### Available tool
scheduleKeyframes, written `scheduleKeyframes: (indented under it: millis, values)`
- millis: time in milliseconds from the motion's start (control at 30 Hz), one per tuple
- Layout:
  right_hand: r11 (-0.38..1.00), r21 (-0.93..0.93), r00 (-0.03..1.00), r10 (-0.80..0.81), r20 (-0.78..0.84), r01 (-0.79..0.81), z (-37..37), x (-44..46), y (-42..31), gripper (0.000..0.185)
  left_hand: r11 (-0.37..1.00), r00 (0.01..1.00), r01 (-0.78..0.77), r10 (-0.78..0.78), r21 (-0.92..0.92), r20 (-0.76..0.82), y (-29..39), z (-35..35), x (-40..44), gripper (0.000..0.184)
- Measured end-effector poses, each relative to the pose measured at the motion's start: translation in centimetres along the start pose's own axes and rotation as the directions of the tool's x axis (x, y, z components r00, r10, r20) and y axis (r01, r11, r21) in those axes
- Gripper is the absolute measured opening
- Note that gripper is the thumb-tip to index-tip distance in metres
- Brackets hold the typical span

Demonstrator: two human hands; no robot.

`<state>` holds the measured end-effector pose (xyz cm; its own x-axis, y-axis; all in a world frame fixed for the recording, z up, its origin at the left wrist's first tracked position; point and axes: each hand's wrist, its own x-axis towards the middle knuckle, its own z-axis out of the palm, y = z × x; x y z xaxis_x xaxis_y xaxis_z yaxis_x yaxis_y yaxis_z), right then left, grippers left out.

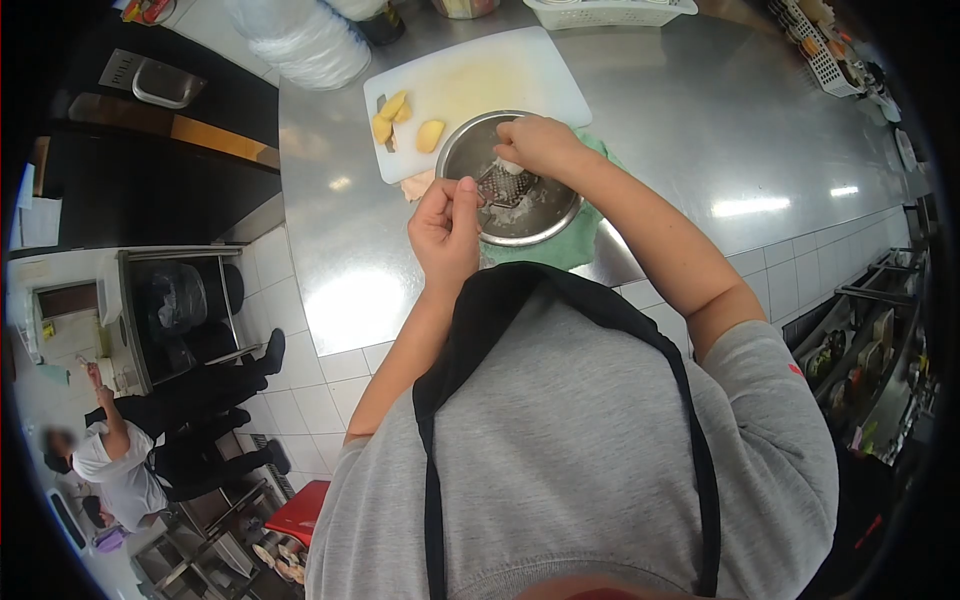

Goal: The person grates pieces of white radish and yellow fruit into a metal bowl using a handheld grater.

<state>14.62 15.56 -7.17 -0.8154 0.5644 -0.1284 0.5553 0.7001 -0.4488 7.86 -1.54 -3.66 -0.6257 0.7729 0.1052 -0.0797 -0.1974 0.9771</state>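
Observation:
A metal bowl [480, 233] stands on a green cloth [597, 222], close to the front edge of the steel table. Over the bowl lies a small flat metal grater [507, 188], with pale gratings [510, 214] below it. My left hand [447, 225] is closed on the grater's near end at the bowl's left rim. My right hand [543, 148] pinches a whitish piece of food [511, 166] against the grater's upper part; its kind cannot be made out. Left of the bowl, several yellow peeled chunks [392, 115] sit on a white cutting board [540, 75].
Beyond the board are a stack of plastic-wrapped containers [310, 45] and a white basket [610, 12]. Another basket [815, 55] is at the far right of the steel table [690, 120]. Co-workers [125, 450] stand at the left, past a black bin [185, 310].

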Motion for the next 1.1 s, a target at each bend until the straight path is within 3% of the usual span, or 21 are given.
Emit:
scheduleKeyframes:
  millis: [67, 133, 267, 333, 367, 433, 633, 800, 867, 1000, 1067, 1100]
  values:
    - [0.999, 0.037, 0.999, 0.03, -0.012, -0.029, 0.1, 0.2, 0.0, 0.031, 1.0, 1.0, 0.011, -0.011, 0.005, 0.004, -0.1, -0.2, 0.1, 0.022]
    - [0.955, 0.297, 1.0, 0.006, -0.028, 0.003, -0.1, 0.0, -0.1, 0.032, 1.0, 1.0, 0.017, -0.017, 0.008, -0.014, 0.1, 0.0, 0.2, 0.023]
    - [0.883, 0.464, 0.997, 0.064, 0.042, -0.076, -0.7, -1.6, -0.4, 0.033, 1.0, 0.999, 0.027, -0.027, 0.009, -0.017, -0.2, -0.3, 0.4, 0.023]
    - [0.893, 0.422, 0.971, 0.062, 0.231, -0.157, -1.7, -2.0, -0.4, 0.034, 1.0, 1.0, 0.027, -0.027, 0.01, -0.005, -0.5, -0.4, 0.5, 0.023]
    - [0.893, 0.422, 0.971, 0.063, 0.23, -0.158, -1.4, -1.7, -0.2, 0.034, 1.0, 1.0, 0.024, -0.024, 0.011, 0.002, -0.6, -0.4, 0.7, 0.022]
    - [0.978, 0.206, 0.999, -0.033, 0.014, 0.03, -0.3, -0.9, 0.3, 0.039, 1.0, 1.0, 0.02, -0.02, 0.011, -0.005, -0.7, -0.3, 0.9, 0.022]
    - [0.97, 0.091, 0.946, -0.195, -0.26, 0.225, 0.7, -1.3, -0.9, 0.026, 1.0, 1.0, 0.003, -0.003, 0.004, -0.017, -0.7, -0.3, 0.7, 0.022]
    - [0.986, -0.019, 0.956, -0.163, -0.243, 0.163, 0.8, -3.3, -4.1, 0.015, 0.997, 0.999, 0.035, -0.035, 0.062, -0.006, -1.7, -0.9, 0.4, 0.022]
    - [0.995, -0.068, 0.93, -0.087, -0.356, 0.068, 2.7, -1.0, -1.9, 0.014, 0.999, 1.0, -0.008, 0.008, 0.033, -0.019, -2.2, -0.9, 0.3, 0.022]
    - [0.983, -0.093, 0.926, -0.178, -0.334, 0.156, 2.2, -1.6, -3.5, 0.013, 0.999, 0.998, 0.036, -0.036, 0.001, -0.046, -1.5, -0.1, -0.1, 0.022]
    - [0.984, -0.033, 0.915, -0.177, -0.364, 0.177, 2.4, -2.7, -4.3, 0.011, 1.0, 0.995, 0.003, 0.0, 0.026, -0.095, -2.3, -0.1, -0.3, 0.021]
    - [0.986, -0.094, 0.883, -0.168, -0.439, 0.141, 3.7, -1.3, -2.1, 0.011, 1.0, 0.995, 0.011, -0.009, 0.025, -0.097, -2.3, 0.0, -0.5, 0.021]
